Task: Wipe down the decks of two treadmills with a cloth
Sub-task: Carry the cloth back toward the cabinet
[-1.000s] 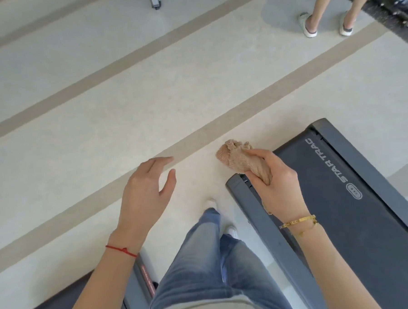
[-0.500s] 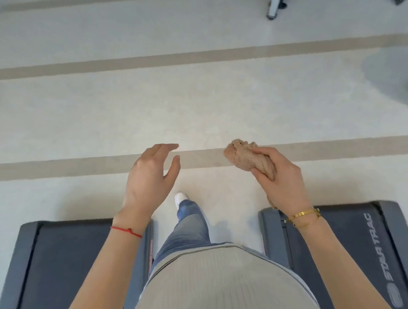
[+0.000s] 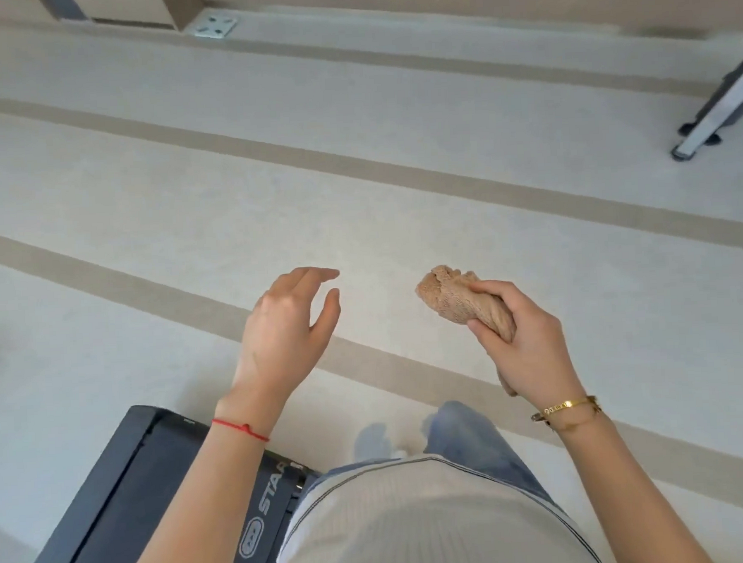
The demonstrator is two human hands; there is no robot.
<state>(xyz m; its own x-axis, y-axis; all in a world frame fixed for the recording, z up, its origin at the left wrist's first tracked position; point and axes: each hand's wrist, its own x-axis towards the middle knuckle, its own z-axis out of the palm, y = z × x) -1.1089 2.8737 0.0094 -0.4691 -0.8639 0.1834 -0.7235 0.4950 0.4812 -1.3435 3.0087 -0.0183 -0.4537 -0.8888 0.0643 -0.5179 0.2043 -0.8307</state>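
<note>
Dark grey treadmill deck, its side rail lettered "STA…", lies at lower left on the pale floor banded with tan stripes, partly hidden by the left forearm. Above the floor, the right hand is clenched around a bunched tan terry cloth, while the left hand hovers empty, fingers loosely spread. A metal equipment foot stands at far right.

Bunched tan cloth mid-air above pale floor; dark treadmill deck low left, well apart.
</note>
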